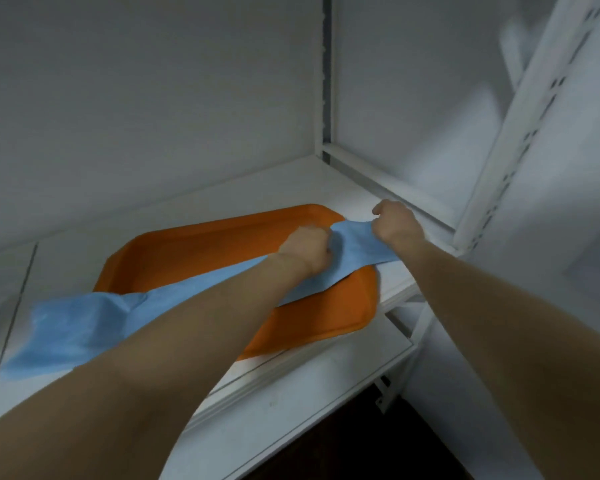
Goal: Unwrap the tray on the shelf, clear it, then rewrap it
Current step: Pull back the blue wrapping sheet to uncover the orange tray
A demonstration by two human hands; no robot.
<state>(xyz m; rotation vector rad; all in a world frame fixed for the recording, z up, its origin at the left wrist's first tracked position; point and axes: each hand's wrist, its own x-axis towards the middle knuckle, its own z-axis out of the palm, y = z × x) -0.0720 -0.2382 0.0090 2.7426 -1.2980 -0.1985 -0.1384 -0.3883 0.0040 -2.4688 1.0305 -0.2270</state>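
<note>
On the white shelf (291,181), 1 orange tray (194,258) lies flat with 1 blue wrap (84,323) strung across it. The 2 hands, left hand (305,247) and right hand (397,225), have their fingers curled tight, gripping the wrap's end at the tray's far right corner. The fingertips are hidden, and the left forearm covers part of the wrap.

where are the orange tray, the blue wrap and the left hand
orange tray (194,258): head view, bare inner floor
blue wrap (77,327): head view, bunched part left of the tray
left hand (305,247): head view, back of the hand, gripping the wrap
</note>
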